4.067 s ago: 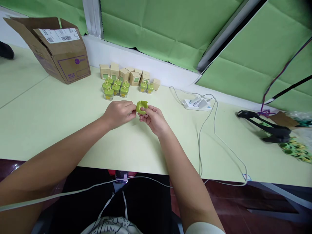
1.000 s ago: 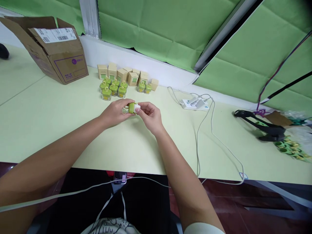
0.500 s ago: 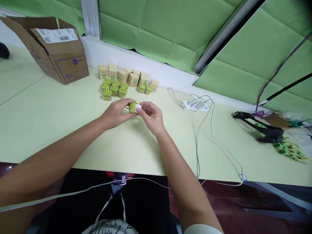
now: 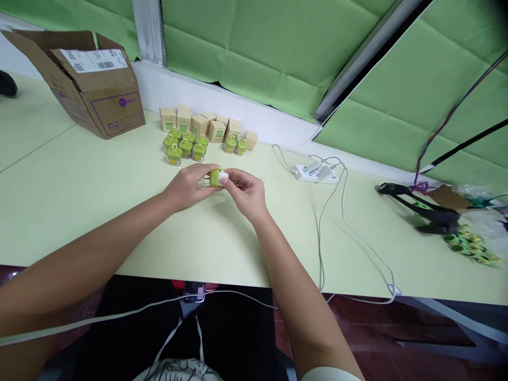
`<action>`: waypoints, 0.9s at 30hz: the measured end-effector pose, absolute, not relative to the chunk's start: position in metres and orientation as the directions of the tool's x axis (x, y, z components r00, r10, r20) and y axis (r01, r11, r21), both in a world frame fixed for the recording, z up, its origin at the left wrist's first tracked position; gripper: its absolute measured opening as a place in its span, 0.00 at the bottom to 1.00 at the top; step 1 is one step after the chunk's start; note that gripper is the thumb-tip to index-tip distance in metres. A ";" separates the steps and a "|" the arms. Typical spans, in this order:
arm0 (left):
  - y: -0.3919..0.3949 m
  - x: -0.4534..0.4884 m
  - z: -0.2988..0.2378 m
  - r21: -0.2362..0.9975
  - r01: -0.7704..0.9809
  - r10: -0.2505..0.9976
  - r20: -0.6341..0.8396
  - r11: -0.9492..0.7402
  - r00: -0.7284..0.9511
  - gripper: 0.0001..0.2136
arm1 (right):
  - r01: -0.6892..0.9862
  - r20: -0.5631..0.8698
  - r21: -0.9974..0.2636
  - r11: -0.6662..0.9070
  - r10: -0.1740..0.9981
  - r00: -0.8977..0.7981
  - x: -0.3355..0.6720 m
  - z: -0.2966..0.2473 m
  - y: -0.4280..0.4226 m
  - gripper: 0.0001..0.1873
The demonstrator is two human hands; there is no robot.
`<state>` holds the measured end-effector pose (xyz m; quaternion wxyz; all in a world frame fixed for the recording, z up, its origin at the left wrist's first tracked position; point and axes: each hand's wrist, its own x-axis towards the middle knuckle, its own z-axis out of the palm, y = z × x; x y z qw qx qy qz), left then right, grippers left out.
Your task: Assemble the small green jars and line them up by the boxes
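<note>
Left hand (image 4: 192,184): gripping a small green case (image 4: 215,178) between thumb and fingers.
Right hand (image 4: 246,194): pinching a white piece (image 4: 223,177) against the case.
Green case: between both hands, over the worktop (image 4: 206,238).
Beyond: green-lidded jars (image 4: 185,148) near small cardboard boxes (image 4: 199,125).

The table (image 4: 222,238) carries boxes (image 4: 216,131) and green-topped jars (image 4: 185,147).
</note>
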<state>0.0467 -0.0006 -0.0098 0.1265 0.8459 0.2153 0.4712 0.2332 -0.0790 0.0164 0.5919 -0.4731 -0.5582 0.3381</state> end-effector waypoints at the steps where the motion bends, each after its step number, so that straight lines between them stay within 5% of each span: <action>1: -0.001 0.046 -0.010 0.406 0.246 0.475 0.747 -0.880 0.465 0.22 | 0.133 0.342 -0.936 0.325 0.929 0.140 0.233 0.017 -0.079 0.26; 9: 0.001 0.045 -0.011 0.394 0.250 0.467 0.755 -0.884 0.461 0.22 | 0.151 0.347 -0.932 0.329 0.932 0.109 0.232 0.019 -0.080 0.24; 15: -0.007 0.052 -0.002 0.597 0.174 0.610 0.681 -0.783 0.406 0.24 | 0.103 0.382 -0.923 0.370 0.915 0.133 0.231 0.014 -0.075 0.26; 21: -0.013 0.060 0.012 0.916 -0.097 0.841 0.396 -0.389 0.369 0.31 | 0.057 0.400 -0.916 0.397 0.895 0.196 0.230 0.011 -0.075 0.27; 27: -0.013 0.057 0.020 0.970 -0.243 0.894 0.133 -0.029 0.427 0.33 | 0.057 0.415 -0.909 0.413 0.882 0.224 0.227 0.008 -0.075 0.27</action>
